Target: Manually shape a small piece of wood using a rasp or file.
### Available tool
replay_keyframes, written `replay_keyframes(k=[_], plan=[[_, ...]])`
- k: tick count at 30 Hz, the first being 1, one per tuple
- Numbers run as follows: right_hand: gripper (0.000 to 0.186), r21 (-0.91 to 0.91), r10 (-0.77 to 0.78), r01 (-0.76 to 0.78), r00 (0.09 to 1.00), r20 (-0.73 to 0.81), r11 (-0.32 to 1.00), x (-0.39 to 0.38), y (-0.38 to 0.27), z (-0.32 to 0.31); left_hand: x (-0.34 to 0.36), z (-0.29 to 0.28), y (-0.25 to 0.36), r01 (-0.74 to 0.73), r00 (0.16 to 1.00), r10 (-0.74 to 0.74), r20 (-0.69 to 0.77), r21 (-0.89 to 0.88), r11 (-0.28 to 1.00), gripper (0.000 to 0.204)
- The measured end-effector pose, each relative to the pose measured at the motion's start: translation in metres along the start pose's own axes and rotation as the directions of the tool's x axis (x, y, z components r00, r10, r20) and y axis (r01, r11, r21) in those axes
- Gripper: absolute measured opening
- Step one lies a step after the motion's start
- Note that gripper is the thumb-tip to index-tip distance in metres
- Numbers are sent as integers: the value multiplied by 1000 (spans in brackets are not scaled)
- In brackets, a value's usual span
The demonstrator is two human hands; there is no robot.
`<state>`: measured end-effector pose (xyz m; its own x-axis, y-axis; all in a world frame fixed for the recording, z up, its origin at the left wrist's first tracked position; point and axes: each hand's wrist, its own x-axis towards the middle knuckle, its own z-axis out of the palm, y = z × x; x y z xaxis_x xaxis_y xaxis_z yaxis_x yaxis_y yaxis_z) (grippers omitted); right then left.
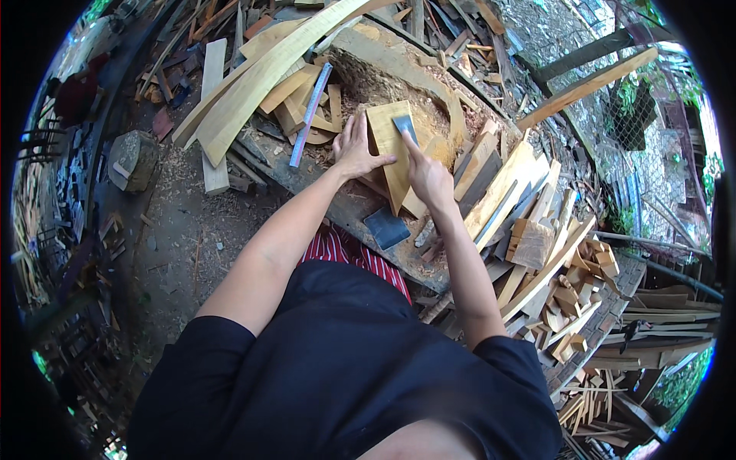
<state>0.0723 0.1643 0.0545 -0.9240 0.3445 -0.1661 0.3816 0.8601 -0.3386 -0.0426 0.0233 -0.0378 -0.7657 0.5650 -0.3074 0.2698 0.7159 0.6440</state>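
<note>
On the bench [349,203], from the left, best to brace with the left hand [356,153] firmly enough to stop any slipping, yet clear of the stroke: loosely spread, not clenched, with fingers at the left edge of the board [389,138] and thumb laid over its face. Next, check the board, set aslant between both hands, for rocking before pressing hard. Farther right, apparently rubbing, so worth keeping the strip [402,123] flat, with even pressure and strokes along the grain, never digging in at a corner. Touching that strip with the outstretched index finger of the right hand [431,178], with the other fingers curled in; whether pinching or merely pressing, cannot tell from this angle
</note>
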Motion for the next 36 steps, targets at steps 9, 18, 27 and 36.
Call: replay_keyframes(k=[9,18,27,36], plan=[[47,43,29,-32,998,54,999,-27,7,4,-4,-3,-6,-2,1000,1,-31,-45,999,140],[51,-14,9,-9,1000,1,1000,-19,3,10,-1,-7,-7,-2,999,-1,-48,-62,998,136],[52,-97,-44,31,990,-132,995,30,3,19,3,-3,1,-31,999,28,-44,-84,996,137],[52,-51,-1,0,1000,-9,999,7,-5,0,2,-7,2,19,999,-22,-28,-105,994,142]])
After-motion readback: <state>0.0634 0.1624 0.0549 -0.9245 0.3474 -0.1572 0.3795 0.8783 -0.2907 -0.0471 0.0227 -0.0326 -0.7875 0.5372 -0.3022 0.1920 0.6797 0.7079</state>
